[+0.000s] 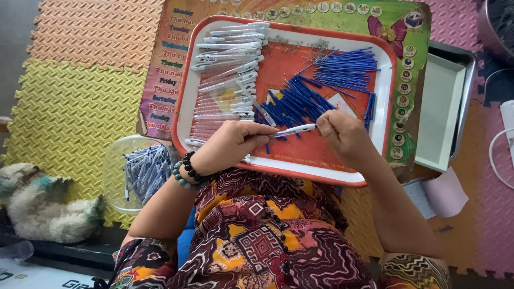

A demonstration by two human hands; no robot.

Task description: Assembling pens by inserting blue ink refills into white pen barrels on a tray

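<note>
Hands (289, 140) on pen (293, 130), mid-tray (375, 160)

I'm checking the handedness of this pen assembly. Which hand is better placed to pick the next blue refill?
Probably the right hand: it sits beside the blue refills, while the left hand grips the white pen barrel, over by the clear barrels.

Single head-worn view, steeply downward and close over lap, red tray (184, 101) and foam floor mats (69, 101).
</note>
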